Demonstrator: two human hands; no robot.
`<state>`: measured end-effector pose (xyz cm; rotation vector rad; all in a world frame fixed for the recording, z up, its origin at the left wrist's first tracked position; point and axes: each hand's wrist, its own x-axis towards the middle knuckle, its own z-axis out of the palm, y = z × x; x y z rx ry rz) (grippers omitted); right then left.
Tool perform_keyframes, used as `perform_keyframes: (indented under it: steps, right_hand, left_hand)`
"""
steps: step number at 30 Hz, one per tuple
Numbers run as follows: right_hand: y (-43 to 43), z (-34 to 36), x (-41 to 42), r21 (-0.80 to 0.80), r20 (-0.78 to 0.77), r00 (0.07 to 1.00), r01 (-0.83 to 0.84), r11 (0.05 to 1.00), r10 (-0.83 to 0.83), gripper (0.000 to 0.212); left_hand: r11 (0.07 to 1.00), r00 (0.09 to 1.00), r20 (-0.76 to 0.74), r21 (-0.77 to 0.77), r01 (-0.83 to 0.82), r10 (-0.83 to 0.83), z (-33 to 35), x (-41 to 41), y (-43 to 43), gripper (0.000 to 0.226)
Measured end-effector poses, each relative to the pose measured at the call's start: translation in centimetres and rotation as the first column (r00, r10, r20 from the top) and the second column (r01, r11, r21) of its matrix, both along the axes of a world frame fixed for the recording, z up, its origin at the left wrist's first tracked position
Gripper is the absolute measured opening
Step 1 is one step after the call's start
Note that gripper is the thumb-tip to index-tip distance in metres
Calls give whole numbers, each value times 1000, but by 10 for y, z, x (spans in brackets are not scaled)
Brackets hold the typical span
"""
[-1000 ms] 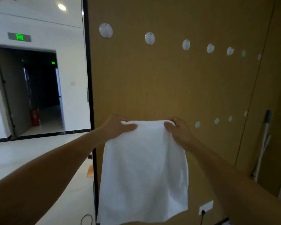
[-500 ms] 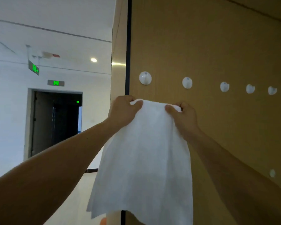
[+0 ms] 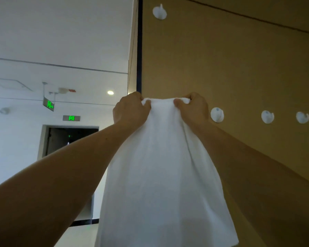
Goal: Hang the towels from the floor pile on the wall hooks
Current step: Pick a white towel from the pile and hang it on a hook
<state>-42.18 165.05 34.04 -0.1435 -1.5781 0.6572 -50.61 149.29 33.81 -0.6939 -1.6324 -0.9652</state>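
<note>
I have my left hand [image 3: 130, 111] and right hand [image 3: 194, 109] raised near the left edge of the matte tan wall panel [image 3: 239, 68]; each grip is curled tight, thumb in front, pinching the bunched top hem of a soft white towel [image 3: 161, 175]; the cloth hangs in loose folds; round white hooks [image 3: 217, 114] sit just beside the right hand; an upper hook [image 3: 159, 12] sits high above.
</note>
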Motion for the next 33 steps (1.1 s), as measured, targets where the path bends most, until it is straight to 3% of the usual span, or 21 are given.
perform_keyframes:
  steps: [5,8,11,13,15,16,17,19,22,27,29,31,33]
  right_hand:
    - [11,-8,-3,27,132,991,4,1000,-7,24]
    - [13,-17,2,-18,199,976,-82,996,84,27]
    - [9,-22,1,12,216,976,-35,999,31,32]
    - [6,-23,1,149,146,970,173,974,-195,39]
    - [3,-25,0,331,-44,899,424,843,-436,39]
    - [0,-28,-1,416,-110,879,465,781,-465,33]
    - [-2,-31,-4,495,-121,889,440,750,-442,29]
    - [-3,-38,-6,566,-13,961,235,790,-277,28]
    - [-2,-46,-4,460,153,987,-105,882,38,30]
    - [-10,-47,1,327,234,955,-255,910,183,23]
    - [-12,-45,5,245,278,931,-306,920,236,18]
    - [-14,-43,8,135,327,896,-360,923,301,27]
    - [-19,-40,11,63,354,872,-383,922,338,40]
  left_hand:
    - [999,992,122,-12,-36,37,-5,-2,3,17]
    - [989,960,278,-145,1,40,-7,8,5,25]
    - [966,935,327,-254,-50,134,-6,21,8,29]
    - [924,940,162,-294,-244,300,-12,29,12,36]
    - [863,891,-180,-230,-450,417,-22,30,18,42]
    - [831,840,-323,-214,-513,435,-26,29,20,42]
    - [812,811,-408,-231,-536,419,-29,29,22,40]
    - [824,848,-418,-314,-472,326,-31,25,21,36]
    - [887,964,-196,-392,-243,177,-30,25,19,31]
    - [935,994,100,-347,74,-41,-28,42,17,28]
    - [915,990,131,-403,6,51,-30,50,15,24]
    - [810,940,11,-511,-288,341,-32,52,13,38]
    - [755,901,-54,-527,-391,430,-34,54,13,38]
